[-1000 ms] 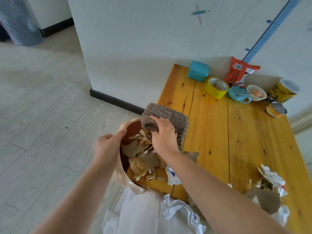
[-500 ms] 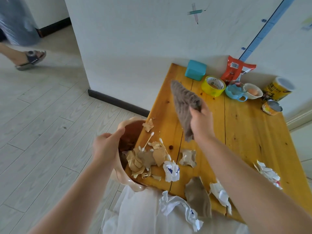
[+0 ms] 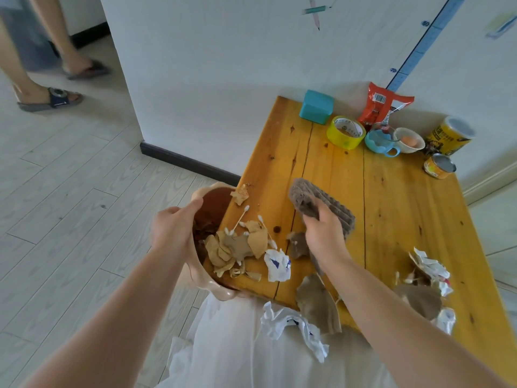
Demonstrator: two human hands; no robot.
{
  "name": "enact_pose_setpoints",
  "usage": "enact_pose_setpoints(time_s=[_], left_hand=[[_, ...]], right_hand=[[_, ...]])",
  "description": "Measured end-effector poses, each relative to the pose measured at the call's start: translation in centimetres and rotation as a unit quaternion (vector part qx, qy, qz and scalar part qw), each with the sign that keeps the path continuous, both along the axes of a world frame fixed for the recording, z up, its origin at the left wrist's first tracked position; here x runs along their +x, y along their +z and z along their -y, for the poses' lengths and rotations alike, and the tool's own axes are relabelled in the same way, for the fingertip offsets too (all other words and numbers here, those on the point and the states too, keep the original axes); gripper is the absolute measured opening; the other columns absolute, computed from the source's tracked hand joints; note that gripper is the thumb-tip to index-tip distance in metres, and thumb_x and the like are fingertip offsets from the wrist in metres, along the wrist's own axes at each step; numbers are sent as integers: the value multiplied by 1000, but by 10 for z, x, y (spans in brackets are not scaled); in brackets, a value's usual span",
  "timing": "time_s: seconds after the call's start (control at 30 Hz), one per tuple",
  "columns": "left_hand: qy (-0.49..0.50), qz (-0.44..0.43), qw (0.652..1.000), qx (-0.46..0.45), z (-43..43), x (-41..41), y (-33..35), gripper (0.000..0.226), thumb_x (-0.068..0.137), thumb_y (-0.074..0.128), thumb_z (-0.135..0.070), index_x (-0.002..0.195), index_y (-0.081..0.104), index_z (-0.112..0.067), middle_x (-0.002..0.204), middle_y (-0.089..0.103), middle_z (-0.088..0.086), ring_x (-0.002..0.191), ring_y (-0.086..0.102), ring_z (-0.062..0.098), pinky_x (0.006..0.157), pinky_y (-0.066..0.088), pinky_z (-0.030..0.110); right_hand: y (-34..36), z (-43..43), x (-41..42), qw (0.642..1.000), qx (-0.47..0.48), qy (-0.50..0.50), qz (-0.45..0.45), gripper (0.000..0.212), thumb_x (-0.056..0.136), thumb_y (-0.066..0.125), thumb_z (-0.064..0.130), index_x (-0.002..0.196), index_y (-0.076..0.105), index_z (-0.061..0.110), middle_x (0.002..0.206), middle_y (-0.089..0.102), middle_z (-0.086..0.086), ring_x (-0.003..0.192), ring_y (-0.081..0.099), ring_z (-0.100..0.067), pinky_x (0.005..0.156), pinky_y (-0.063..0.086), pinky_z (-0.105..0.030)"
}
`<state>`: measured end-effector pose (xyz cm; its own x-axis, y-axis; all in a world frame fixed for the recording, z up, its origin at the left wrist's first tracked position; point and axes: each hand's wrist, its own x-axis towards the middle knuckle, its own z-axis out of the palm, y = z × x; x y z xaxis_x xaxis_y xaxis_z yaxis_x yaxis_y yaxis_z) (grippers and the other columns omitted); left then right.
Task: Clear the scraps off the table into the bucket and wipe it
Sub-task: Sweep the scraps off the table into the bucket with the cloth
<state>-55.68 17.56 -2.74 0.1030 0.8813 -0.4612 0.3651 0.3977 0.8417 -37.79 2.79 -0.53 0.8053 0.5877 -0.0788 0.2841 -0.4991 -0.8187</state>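
My left hand (image 3: 174, 228) grips the rim of a beige bucket (image 3: 208, 287) held against the left edge of the wooden table (image 3: 391, 197). A heap of brown paper scraps and cotton swabs (image 3: 237, 245) lies at that edge, partly over the bucket's mouth. My right hand (image 3: 324, 233) clutches a grey-brown cloth (image 3: 321, 200) that rests on the tabletop just right of the heap. A crumpled white paper (image 3: 277, 264) and brown pieces (image 3: 317, 303) lie near the front edge, and more scraps (image 3: 425, 284) sit at the front right.
Along the far edge stand a teal box (image 3: 316, 106), yellow tape roll (image 3: 345, 132), red snack bag (image 3: 382, 106), blue cup (image 3: 380, 141), bowl with an egg (image 3: 408, 140) and two cans (image 3: 449, 134). Another person's sandalled feet (image 3: 50, 98) are on the floor at far left.
My right hand lifted the cloth off the heap, swung it up toward the table's middle, then brought it down onto the tabletop beside the scraps. The other person's feet walked into view.
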Motion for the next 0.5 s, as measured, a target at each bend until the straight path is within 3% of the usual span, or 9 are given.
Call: enact_pose_setpoints(time_s=[0.07,0.2,0.33,0.4,0.5], left_hand=[[-7,-4,1000,3,0,0,-1,32,75,62,-53,76,59,-21,79,64,6,73,62,25,67,53,38],[-5,2,1000,1,0,0,-2,34,75,62,-54,75,60,-20,77,65,7,71,63,26,62,52,35],[1,5,1000,-5,0,1,-1,35,74,63,-54,74,60,-19,77,64,8,74,63,28,71,55,41],[1,4,1000,-6,1,1,0,36,73,63,-54,73,61,-18,79,65,9,74,64,29,73,55,42],[0,4,1000,-4,1,1,0,36,73,63,-54,73,61,-18,80,65,10,75,64,30,71,55,42]], right_hand=[[1,-17,1,1000,8,2,1,40,94,42,17,132,45,28,134,49,3,119,47,-18,93,37,-27],[7,-44,4,992,-33,116,29,43,91,42,10,130,49,27,135,50,0,106,50,-16,89,38,-24],[8,-63,6,962,-81,254,66,47,86,43,0,127,52,21,137,49,-2,129,37,-20,102,21,-22],[7,-67,5,944,-107,297,93,52,82,40,-3,125,54,21,138,46,-4,132,32,-25,112,18,-38],[6,-64,-1,926,-156,326,108,56,80,38,0,124,53,31,145,36,0,136,18,-25,109,11,-61]])
